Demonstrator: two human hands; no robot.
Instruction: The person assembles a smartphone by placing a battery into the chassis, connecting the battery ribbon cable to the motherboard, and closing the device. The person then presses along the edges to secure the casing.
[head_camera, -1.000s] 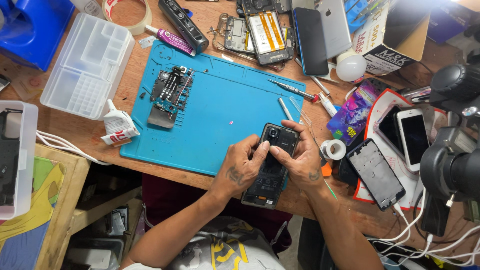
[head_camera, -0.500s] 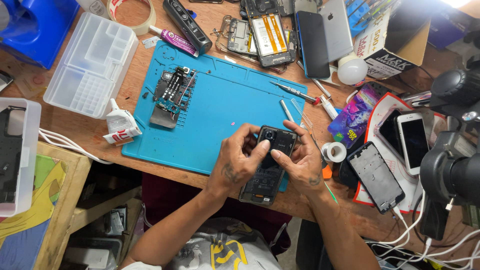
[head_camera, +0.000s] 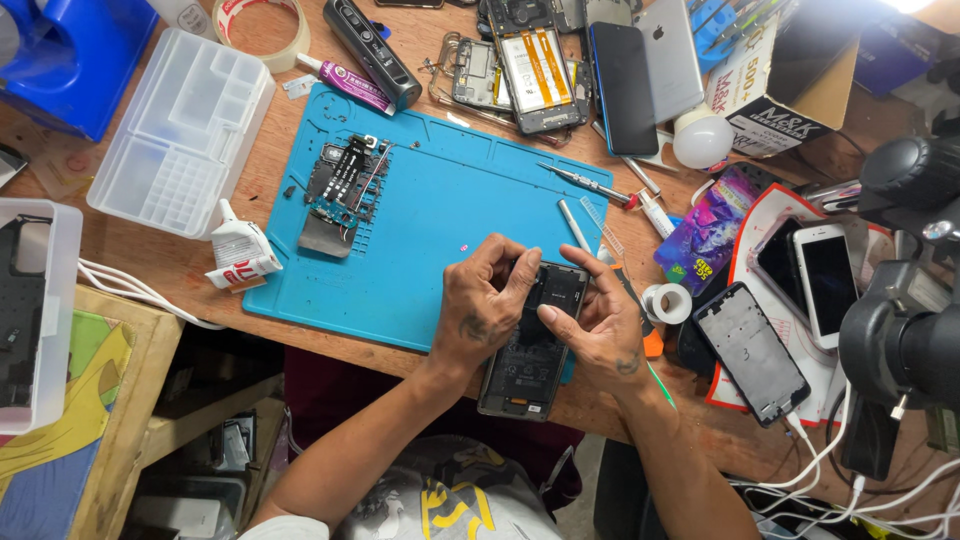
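Note:
An opened black phone (head_camera: 528, 352) with its back cover off lies at the near right corner of the blue work mat (head_camera: 430, 200). My left hand (head_camera: 480, 310) grips its left edge, fingers curled over the top near the camera end. My right hand (head_camera: 590, 318) holds the right edge, thumb pressing on the upper inside of the phone. A removed circuit board with small parts (head_camera: 340, 190) rests on the mat's far left.
A clear compartment box (head_camera: 180, 130) and glue tube (head_camera: 238, 255) lie left. Screwdrivers (head_camera: 585, 182), tweezers (head_camera: 572, 225), dismantled phones (head_camera: 530, 65), a white bulb (head_camera: 702, 138), tape roll (head_camera: 665, 302) and more phones (head_camera: 820, 280) crowd the back and right. A dark microscope (head_camera: 915, 330) stands far right.
Both hands stay on the phone with slight finger shifts near its top. The view has drifted a little; nothing else moved.

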